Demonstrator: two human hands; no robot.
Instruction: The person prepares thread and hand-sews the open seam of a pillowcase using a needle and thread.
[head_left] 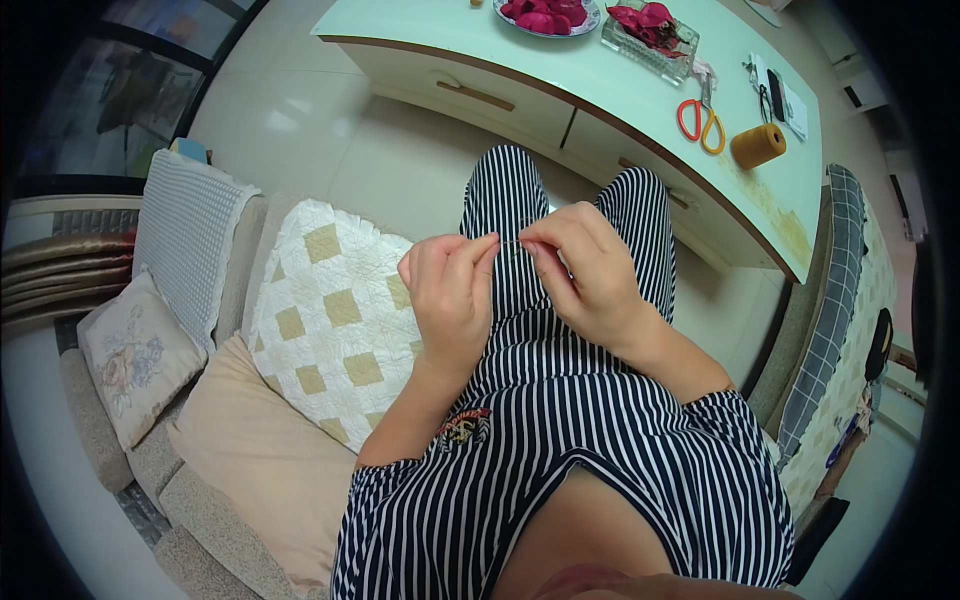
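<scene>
My left hand (448, 295) is closed in a pinch above my lap, thumb against forefinger. Facing it, my right hand (588, 268) pinches too, its fingertips just a little apart from the left ones. A thin thread-like strand (511, 242) spans the small gap between both pinches; whether part of it is a needle is too fine to tell. Under the hands are my striped trousers (505, 195).
Ahead stands a pale table (440, 22) bearing a cone of brown thread (758, 146), scissors (703, 125) with red and yellow handles, a plate (500, 12) of magenta pieces and a glass tray (625, 45) of peels. A quilted cushion (345, 305) lies at my left.
</scene>
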